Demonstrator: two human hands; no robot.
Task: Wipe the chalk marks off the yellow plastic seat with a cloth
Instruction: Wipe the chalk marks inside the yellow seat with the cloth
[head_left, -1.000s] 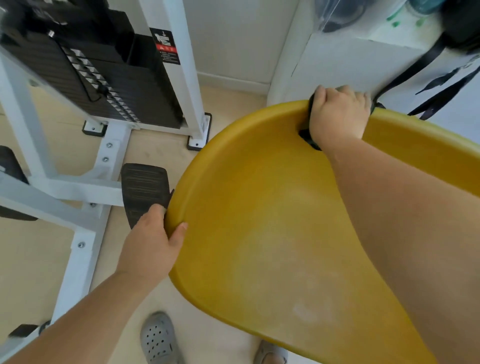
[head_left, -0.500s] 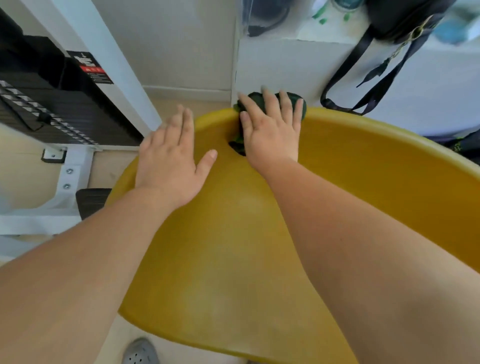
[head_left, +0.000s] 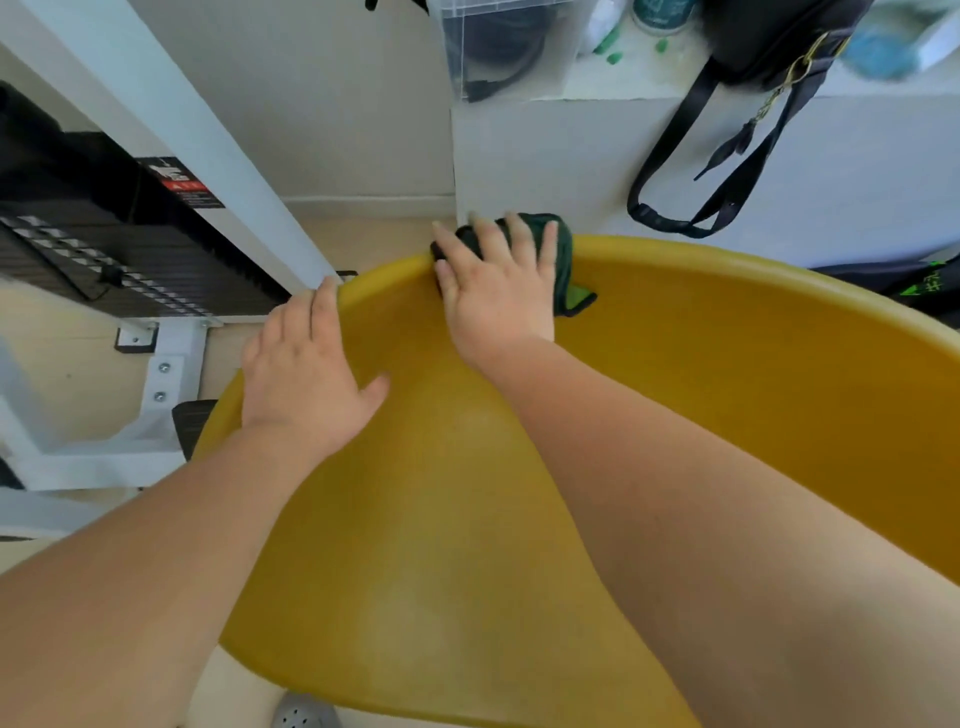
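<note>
Mid-wipe, seemingly, on the broad yellow moulded plastic seat (head_left: 675, 415), faint pale haze (head_left: 467, 421) in its hollow, possibly chalk. Steadied near its left rim by the left hand (head_left: 304, 374), laid flat, fingers straight. Pressed at the far rim under the right hand (head_left: 498, 306), fingers straight and spread: the bunched dark green cloth (head_left: 563, 260). Next, probably: drag back over the haze, pressure kept.

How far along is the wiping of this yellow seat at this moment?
Done: no bold chalk marks show on the yellow seat. In hand: the right hand presses the dark green cloth flat against the far rim, while the left hand rests flat near the left edge. Left: a faint pale haze in the seat's middle may be chalk residue, so a pass there looks due.
</note>
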